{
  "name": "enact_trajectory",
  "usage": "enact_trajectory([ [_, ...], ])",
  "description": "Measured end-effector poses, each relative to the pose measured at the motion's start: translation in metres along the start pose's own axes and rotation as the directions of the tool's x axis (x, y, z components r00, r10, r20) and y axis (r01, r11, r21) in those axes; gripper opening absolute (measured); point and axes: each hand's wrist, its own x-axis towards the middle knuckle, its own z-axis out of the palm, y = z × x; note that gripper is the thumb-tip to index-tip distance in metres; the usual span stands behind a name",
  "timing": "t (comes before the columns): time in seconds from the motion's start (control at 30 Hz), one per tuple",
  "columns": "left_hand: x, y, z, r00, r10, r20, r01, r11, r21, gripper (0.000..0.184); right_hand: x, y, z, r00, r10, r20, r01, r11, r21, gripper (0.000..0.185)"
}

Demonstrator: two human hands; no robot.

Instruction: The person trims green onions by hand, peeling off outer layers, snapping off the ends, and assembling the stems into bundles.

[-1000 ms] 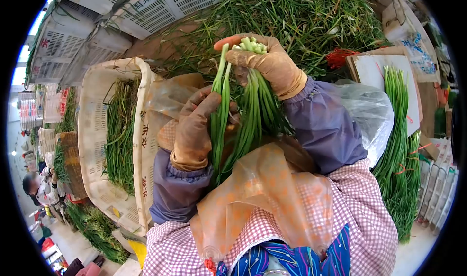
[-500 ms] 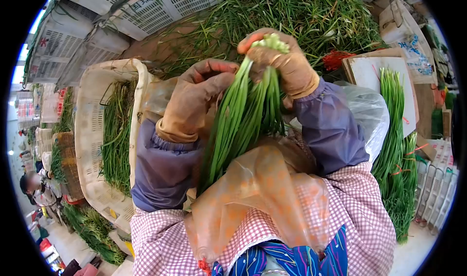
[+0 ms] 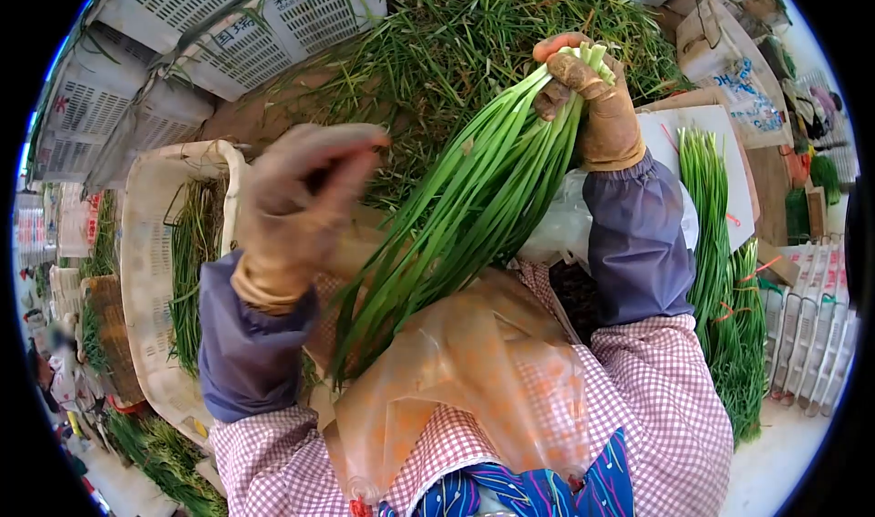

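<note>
My right hand (image 3: 588, 93), in a soiled glove with bare fingertips showing, is wrapped around a bunch of garlic chives (image 3: 474, 198) near its pale cut ends. The long green leaves slant down to the left across my lap and over the clear plastic apron (image 3: 465, 335). Off to the left, apart from the bunch, my gloved left hand (image 3: 305, 193) is smeared by motion. Its fingers look bent, but whether they pinch anything does not show.
A large heap of loose chive leaves (image 3: 492, 25) lies ahead. At left stands a cream plastic crate (image 3: 150, 234) with chives inside. Tied chive bundles (image 3: 711, 234) rest at right beside a white board (image 3: 670, 139). White slatted crates (image 3: 264, 43) line the far left.
My left hand has come away from the bunch and swung left. My right hand, still holding the chives, has moved right, and the leaves now fan out more diagonally.
</note>
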Motion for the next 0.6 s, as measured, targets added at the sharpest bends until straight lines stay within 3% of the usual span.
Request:
enact_trajectory([
  [0.03,0.008,0.011,0.003,0.976,0.137,0.169,-0.161,0.977,0.137,0.023,-0.001,0.002,0.003,1.000,0.008,-0.014,-0.008,1.000,0.028,0.016],
  [0.13,0.022,0.023,0.025,0.952,0.120,0.283,-0.177,0.967,0.185,0.027,-0.004,0.008,0.004,0.999,0.039,-0.011,-0.038,0.996,0.079,0.016],
  [0.2,0.023,0.015,0.034,0.940,0.153,0.305,-0.220,0.955,0.199,0.025,-0.005,0.010,0.005,0.997,0.058,-0.050,-0.056,0.998,0.038,0.016],
  [0.27,0.024,0.008,0.039,0.925,0.185,0.333,-0.264,0.942,0.207,0.022,-0.006,0.013,0.006,0.998,0.064,-0.015,-0.061,0.988,0.144,0.015],
  [0.33,0.025,0.002,0.038,0.900,0.198,0.388,-0.299,0.929,0.220,0.013,-0.007,0.017,0.006,0.999,0.050,-0.014,-0.048,0.991,0.128,0.014],
  [0.53,0.015,-0.017,0.019,0.886,0.171,0.431,-0.256,0.955,0.148,0.008,-0.004,0.006,-0.011,0.996,-0.025,-0.084,0.035,0.991,0.130,0.014],
  [0.57,0.016,-0.021,0.007,0.881,0.184,0.436,-0.288,0.940,0.185,0.009,-0.002,0.001,-0.016,0.992,-0.047,-0.113,0.060,0.992,0.113,0.014],
  [0.6,0.016,-0.020,-0.009,0.904,0.092,0.417,-0.233,0.925,0.301,0.011,-0.001,-0.004,-0.021,0.987,-0.072,-0.143,0.086,0.992,0.095,0.013],
])
